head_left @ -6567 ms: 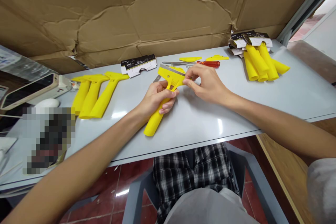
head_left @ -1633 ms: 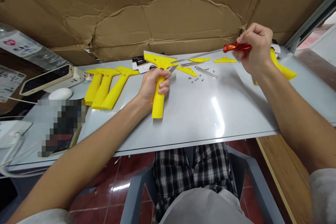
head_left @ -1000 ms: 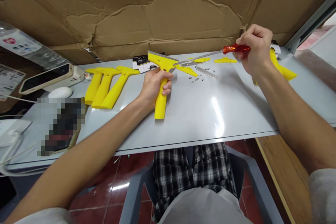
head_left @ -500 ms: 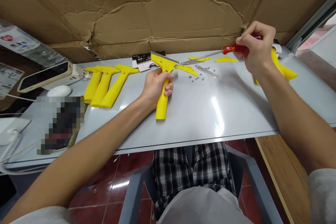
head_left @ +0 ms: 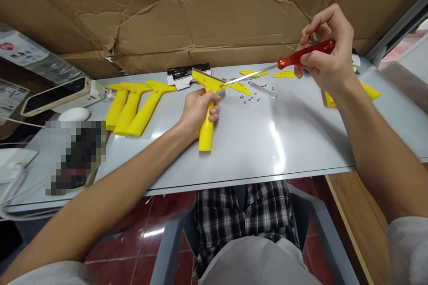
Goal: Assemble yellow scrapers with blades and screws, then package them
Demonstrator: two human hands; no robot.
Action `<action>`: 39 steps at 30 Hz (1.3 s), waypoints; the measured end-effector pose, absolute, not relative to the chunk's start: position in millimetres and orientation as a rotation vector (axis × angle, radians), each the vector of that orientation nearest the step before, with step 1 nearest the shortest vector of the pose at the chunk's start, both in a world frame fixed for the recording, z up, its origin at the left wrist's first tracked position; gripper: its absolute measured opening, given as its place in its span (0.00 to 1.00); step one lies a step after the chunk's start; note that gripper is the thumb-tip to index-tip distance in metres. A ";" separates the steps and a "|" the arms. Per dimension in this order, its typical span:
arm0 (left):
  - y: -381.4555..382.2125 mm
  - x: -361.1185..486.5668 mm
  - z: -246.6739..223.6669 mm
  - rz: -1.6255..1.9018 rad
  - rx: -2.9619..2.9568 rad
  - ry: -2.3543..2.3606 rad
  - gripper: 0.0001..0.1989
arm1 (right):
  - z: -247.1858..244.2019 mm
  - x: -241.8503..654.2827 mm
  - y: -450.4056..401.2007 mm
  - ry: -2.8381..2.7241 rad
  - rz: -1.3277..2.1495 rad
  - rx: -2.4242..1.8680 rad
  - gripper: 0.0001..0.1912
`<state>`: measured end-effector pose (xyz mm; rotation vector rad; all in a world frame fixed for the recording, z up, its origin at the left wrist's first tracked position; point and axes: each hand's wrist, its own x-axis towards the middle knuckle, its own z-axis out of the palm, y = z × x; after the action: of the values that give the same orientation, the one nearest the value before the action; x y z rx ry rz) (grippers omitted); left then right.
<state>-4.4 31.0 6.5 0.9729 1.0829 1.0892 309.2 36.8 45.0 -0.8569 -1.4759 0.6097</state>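
Wrapped around the handle of a yellow scraper (head_left: 206,131), my left hand (head_left: 198,111) keeps its blade end tilted up above the table. A thin metal blade runs along the scraper's top edge. My right hand (head_left: 329,53) holds a screwdriver (head_left: 301,54) by its red see-through handle, mainly between thumb and palm, with some fingers lifted off. The screwdriver's tip meets the scraper's head near a screw hole. Just right of the head lie a loose metal blade (head_left: 264,90), several small screws (head_left: 250,99) and yellow cover strips (head_left: 285,74).
Several yellow scrapers (head_left: 143,113) lie at left, and another yellow piece (head_left: 369,92) sits behind my right wrist. A black-and-white package (head_left: 180,78), a white mouse (head_left: 74,115), a phone (head_left: 55,95) and a blurred-out item (head_left: 78,160) are on the table. Cardboard (head_left: 214,22) stands along the back.
My right hand has risen slightly and its fingers have opened out and shifted around the screwdriver's handle, showing more of it. The screwdriver's tip stays at the scraper's head; my left hand is nearly still.
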 end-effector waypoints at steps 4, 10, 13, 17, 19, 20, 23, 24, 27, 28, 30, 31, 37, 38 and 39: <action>31.8 -4.8 5.3 1.104 0.955 1.085 0.09 | 43.9 307.6 38.2 -1.531 0.542 -0.786 0.21; 31.6 -5.6 4.1 1.098 0.945 1.073 0.11 | 39.3 304.1 40.9 -1.478 0.418 -0.898 0.23; 32.2 -5.7 4.0 1.097 0.932 1.067 0.11 | 39.7 302.0 37.8 -1.481 0.409 -0.941 0.19; 33.8 -5.8 3.0 1.099 0.891 1.069 0.13 | 39.2 305.2 38.5 -1.478 0.500 -0.879 0.17; 34.6 -6.1 2.3 1.098 0.886 1.068 0.13 | 37.8 307.2 41.4 -1.490 0.541 -0.823 0.20; 34.9 -6.4 1.9 1.101 0.885 1.066 0.13 | 37.1 307.5 42.8 -1.492 0.549 -0.804 0.22; 35.1 -7.1 1.3 1.106 0.885 1.059 0.13 | 35.9 305.1 44.1 -1.479 0.507 -0.795 0.29; 34.9 -7.3 1.2 1.105 0.890 1.059 0.13 | 35.8 303.5 43.5 -1.467 0.476 -0.801 0.30; 34.0 -7.2 1.4 1.106 0.913 1.058 0.11 | 36.0 299.4 40.4 -1.455 0.405 -0.875 0.29; 33.8 -7.1 1.5 1.113 0.918 1.062 0.11 | 35.8 298.6 39.5 -1.465 0.380 -0.916 0.27; 33.7 -6.7 1.7 1.126 0.916 1.071 0.10 | 35.3 298.3 38.3 -1.490 0.348 -0.978 0.25; 33.7 -6.5 1.7 1.129 0.911 1.076 0.10 | 35.0 298.6 38.1 -1.494 0.351 -0.982 0.23; 34.1 -6.5 1.1 1.122 0.889 1.064 0.12 | 36.3 300.4 38.6 -1.471 0.466 -0.888 0.23; 34.2 -6.7 0.8 1.121 0.890 1.058 0.12 | 36.4 300.4 39.0 -1.466 0.475 -0.889 0.23; 34.3 -6.9 0.6 1.121 0.891 1.054 0.11 | 36.3 300.2 39.5 -1.460 0.477 -0.894 0.23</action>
<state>-6.9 34.3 0.6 0.8906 1.0541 1.1209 300.2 39.5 36.3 -0.8943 -1.4597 0.4766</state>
